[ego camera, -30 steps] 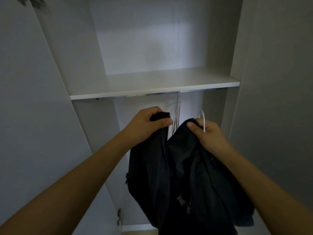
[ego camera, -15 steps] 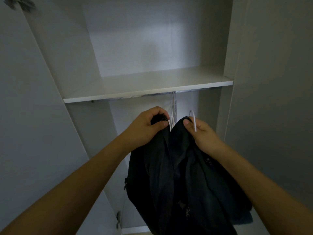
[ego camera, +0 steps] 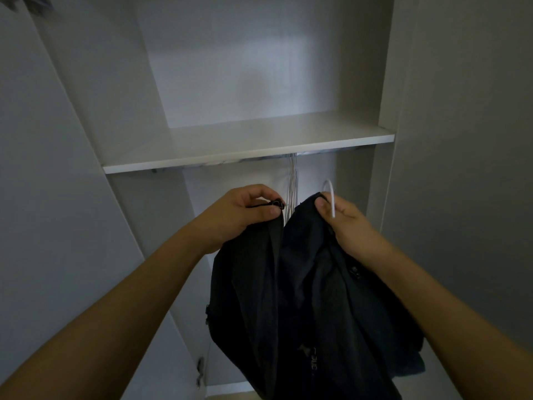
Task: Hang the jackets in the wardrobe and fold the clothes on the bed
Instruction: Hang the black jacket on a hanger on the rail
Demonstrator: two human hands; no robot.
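Two hands are up in front of the open wardrobe: one left hand (ego camera: 242,215) and one right hand (ego camera: 346,226). One dark jacket (ego camera: 302,298) hangs below their fingers. One white hanger hook (ego camera: 331,194) rises above the right fingers. One white shelf (ego camera: 248,145) runs above both. The bundle of thin hangers (ego camera: 293,186) between the fingertips cannot be counted.

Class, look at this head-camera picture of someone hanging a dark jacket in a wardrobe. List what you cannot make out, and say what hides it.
- White hanger: only its hook shows; the jacket and right hand cover the rest.
- Rail under the shelf: mostly hidden behind the shelf's front edge.
- Print low on the jacket: too dark and small to read.
- Jacket hem: cut off by the bottom edge.
- What the left hand pinches: too small to identify.
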